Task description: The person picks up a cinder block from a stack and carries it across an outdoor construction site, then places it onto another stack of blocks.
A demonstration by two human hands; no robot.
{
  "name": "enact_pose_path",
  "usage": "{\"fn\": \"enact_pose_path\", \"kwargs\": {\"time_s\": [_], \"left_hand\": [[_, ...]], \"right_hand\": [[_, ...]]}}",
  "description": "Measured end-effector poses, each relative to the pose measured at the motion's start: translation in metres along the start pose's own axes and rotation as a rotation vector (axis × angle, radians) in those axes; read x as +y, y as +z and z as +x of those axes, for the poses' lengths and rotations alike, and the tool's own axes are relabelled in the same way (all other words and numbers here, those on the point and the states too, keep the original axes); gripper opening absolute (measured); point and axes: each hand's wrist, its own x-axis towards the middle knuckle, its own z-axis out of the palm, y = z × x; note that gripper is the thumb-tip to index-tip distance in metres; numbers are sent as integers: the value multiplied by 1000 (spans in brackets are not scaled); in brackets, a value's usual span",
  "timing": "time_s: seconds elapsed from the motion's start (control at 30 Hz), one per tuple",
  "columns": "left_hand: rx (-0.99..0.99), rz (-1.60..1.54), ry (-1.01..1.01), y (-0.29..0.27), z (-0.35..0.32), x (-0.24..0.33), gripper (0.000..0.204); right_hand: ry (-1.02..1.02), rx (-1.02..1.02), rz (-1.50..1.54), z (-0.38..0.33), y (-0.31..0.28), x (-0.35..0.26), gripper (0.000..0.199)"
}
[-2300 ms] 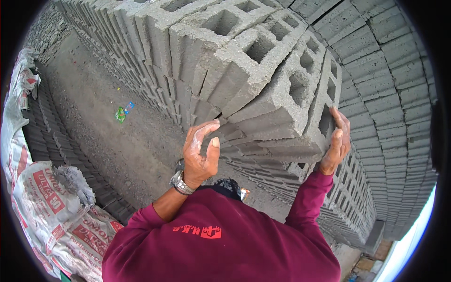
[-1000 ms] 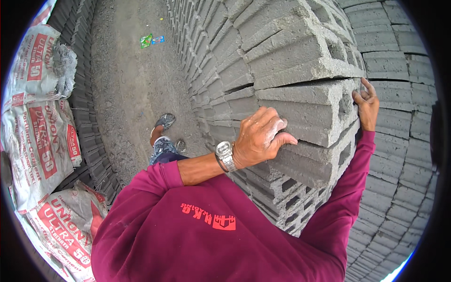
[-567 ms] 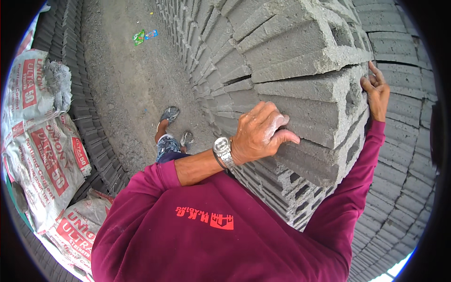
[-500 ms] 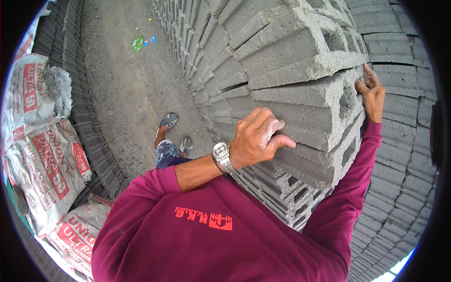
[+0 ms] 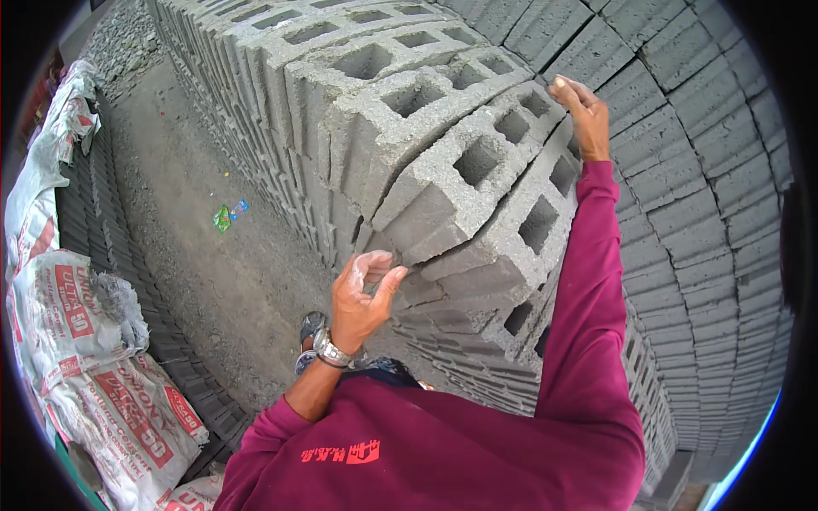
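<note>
Stacked grey concrete hollow blocks fill the middle, their square holes facing up toward me. My left hand (image 5: 365,298), wearing a silver watch (image 5: 334,347), is cupped beside the near left end of one concrete hollow block (image 5: 443,194). Its thumb stands apart from the curled fingers; whether the fingertips touch the block, I cannot tell. Stretched out at the far right end of the same block, my right hand (image 5: 586,119) has bent fingers against its corner. Part of that grip is hidden behind the hand.
A taller wall of grey blocks (image 5: 682,162) rises close on the right. To the left runs a gravel path (image 5: 183,153) with a green wrapper (image 5: 222,219) and a blue wrapper (image 5: 239,207). Beyond it, cement bags (image 5: 128,417) lie on more blocks.
My view has tilted and shifted over the stack, so the block tops now show. My left hand has turned from knuckles-up to cupped, lower beside the blocks. My right arm reaches farther forward.
</note>
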Motion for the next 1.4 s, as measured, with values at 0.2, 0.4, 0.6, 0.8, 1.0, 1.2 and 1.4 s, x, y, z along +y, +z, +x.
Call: {"fn": "enact_pose_path", "kwargs": {"time_s": [0.2,0.4,0.6,0.8,1.0,1.2,1.4], "left_hand": [[-47,425,-490,-146,-52,-89,30],[-60,765,-815,-272,-71,-142,40],[-233,533,-716,-321,10,-167,40],[-316,384,-453,-403,116,-176,41],[13,-453,-1018,-483,221,-227,44],[52,-942,-497,-545,358,-288,43],[342,-1192,-634,-765,535,-288,56]], "right_hand": [[21,254,412,-67,-52,-85,46],[-465,-225,464,-203,2,-178,55],[-173,-522,762,-183,271,-287,34],[14,-775,271,-136,475,-310,36],[95,-751,370,-89,644,-341,34],[-296,-592,457,-21,856,-360,35],[-218,-811,90,93,1088,-345,35]]}}
